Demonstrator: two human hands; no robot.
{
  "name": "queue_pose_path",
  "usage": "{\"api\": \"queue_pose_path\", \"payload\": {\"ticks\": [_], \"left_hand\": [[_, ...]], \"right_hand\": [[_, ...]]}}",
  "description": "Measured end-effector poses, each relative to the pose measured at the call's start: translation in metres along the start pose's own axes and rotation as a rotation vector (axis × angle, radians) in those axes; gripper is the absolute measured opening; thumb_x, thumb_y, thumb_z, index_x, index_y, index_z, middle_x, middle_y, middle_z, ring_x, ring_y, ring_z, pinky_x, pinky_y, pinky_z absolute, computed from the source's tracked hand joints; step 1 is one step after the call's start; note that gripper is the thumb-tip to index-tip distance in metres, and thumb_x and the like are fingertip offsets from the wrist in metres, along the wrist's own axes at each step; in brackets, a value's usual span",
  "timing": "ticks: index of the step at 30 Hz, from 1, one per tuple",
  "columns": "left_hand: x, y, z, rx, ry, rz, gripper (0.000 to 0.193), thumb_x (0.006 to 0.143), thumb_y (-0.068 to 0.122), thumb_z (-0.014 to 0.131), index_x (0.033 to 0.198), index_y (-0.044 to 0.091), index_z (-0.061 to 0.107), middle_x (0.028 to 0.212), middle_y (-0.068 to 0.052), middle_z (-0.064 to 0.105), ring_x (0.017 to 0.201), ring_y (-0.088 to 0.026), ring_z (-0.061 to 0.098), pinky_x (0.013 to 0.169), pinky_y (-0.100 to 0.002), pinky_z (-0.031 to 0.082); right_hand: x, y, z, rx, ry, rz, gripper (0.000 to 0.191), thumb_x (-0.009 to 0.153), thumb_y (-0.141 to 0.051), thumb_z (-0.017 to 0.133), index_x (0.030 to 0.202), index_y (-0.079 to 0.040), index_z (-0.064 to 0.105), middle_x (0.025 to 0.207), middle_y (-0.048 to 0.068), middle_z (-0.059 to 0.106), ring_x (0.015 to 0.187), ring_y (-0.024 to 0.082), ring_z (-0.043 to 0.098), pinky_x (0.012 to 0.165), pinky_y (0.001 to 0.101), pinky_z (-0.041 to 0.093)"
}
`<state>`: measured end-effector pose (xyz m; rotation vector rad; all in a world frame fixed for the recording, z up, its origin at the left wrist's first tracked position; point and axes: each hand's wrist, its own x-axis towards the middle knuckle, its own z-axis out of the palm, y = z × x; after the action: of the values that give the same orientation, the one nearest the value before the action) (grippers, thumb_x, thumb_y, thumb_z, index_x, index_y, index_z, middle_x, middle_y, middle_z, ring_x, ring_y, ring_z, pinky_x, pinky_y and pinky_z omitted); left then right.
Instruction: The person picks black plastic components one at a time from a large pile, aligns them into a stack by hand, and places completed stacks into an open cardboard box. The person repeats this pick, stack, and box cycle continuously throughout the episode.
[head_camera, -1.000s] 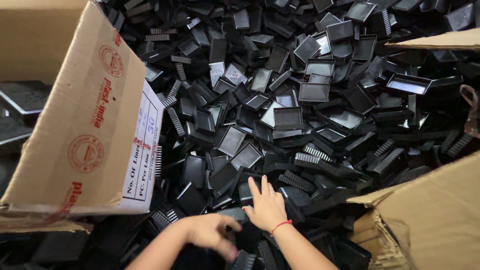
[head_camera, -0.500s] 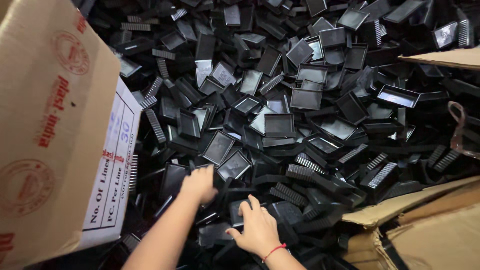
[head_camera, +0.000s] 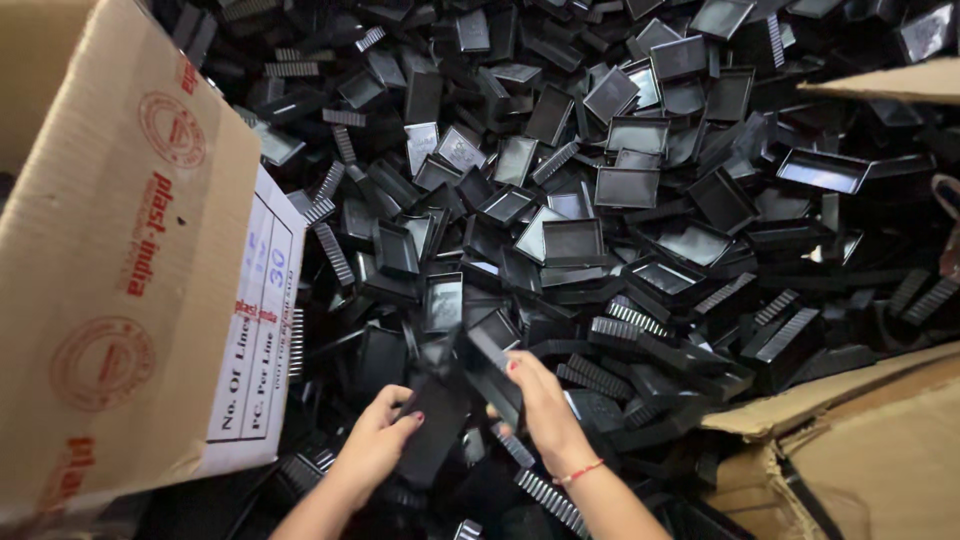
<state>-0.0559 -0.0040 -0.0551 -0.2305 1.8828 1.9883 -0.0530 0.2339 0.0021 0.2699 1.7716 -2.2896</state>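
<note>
Heaped black plastic tray-shaped parts (head_camera: 600, 240) and ribbed strips fill the frame, hemmed by a printed brown cardboard carton (head_camera: 130, 260) at left and a torn cardboard flap (head_camera: 850, 440) at lower right. At lower centre, the left hand (head_camera: 375, 445) grasps a flat black plastic piece (head_camera: 435, 420), its long axis running from lower left up to upper right, tilted steeply. The right hand (head_camera: 545, 410), a red thread at its wrist, closes on a second black plastic tray (head_camera: 490, 365) just above, slanting from upper left down to lower right. Both pieces sit just above the heap, touching near their upper ends.
</note>
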Motion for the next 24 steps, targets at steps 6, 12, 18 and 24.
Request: {"api": "queue_pose_path", "payload": {"ticks": [6, 12, 18, 24], "left_hand": [[-0.07, 0.071, 0.042, -0.703, -0.088, 0.154, 0.047, 0.089, 0.006, 0.055, 0.136, 0.011, 0.05, 0.123, -0.008, 0.064, 0.11, -0.022, 0.065, 0.093, -0.04, 0.055], [-0.109, 0.131, 0.072, -0.843, -0.184, 0.118, 0.058, 0.093, 0.027, 0.051, 0.15, 0.014, 0.044, 0.136, -0.005, 0.061, 0.126, -0.021, 0.056, 0.105, -0.038, 0.042], [-0.107, 0.13, 0.063, -0.67, 0.005, 0.26, 0.069, 0.082, 0.003, 0.065, 0.147, 0.009, 0.043, 0.128, -0.011, 0.059, 0.119, -0.023, 0.06, 0.101, -0.045, 0.052], [-0.102, 0.116, 0.048, -0.583, 0.002, 0.214, 0.064, 0.084, 0.003, 0.069, 0.144, 0.002, 0.049, 0.125, -0.01, 0.063, 0.113, -0.019, 0.066, 0.096, -0.039, 0.056]], "right_hand": [[-0.061, -0.036, 0.053, -0.621, -0.006, -0.8, 0.052, 0.096, -0.02, 0.061, 0.142, 0.002, 0.051, 0.142, 0.024, 0.059, 0.133, 0.036, 0.058, 0.111, 0.0421, 0.042], [-0.083, -0.063, 0.064, -0.612, -0.012, -0.9, 0.052, 0.099, -0.022, 0.058, 0.144, 0.003, 0.051, 0.152, 0.025, 0.051, 0.139, 0.039, 0.055, 0.115, 0.0417, 0.041], [-0.087, -0.066, 0.058, -0.465, -0.04, -0.908, 0.05, 0.102, -0.028, 0.051, 0.141, 0.004, 0.054, 0.147, 0.023, 0.06, 0.139, 0.037, 0.06, 0.117, 0.04, 0.042], [-0.09, -0.068, 0.057, -0.466, -0.206, -0.921, 0.052, 0.104, -0.025, 0.048, 0.146, 0.007, 0.052, 0.15, 0.024, 0.059, 0.143, 0.038, 0.059, 0.12, 0.0409, 0.04]]}}
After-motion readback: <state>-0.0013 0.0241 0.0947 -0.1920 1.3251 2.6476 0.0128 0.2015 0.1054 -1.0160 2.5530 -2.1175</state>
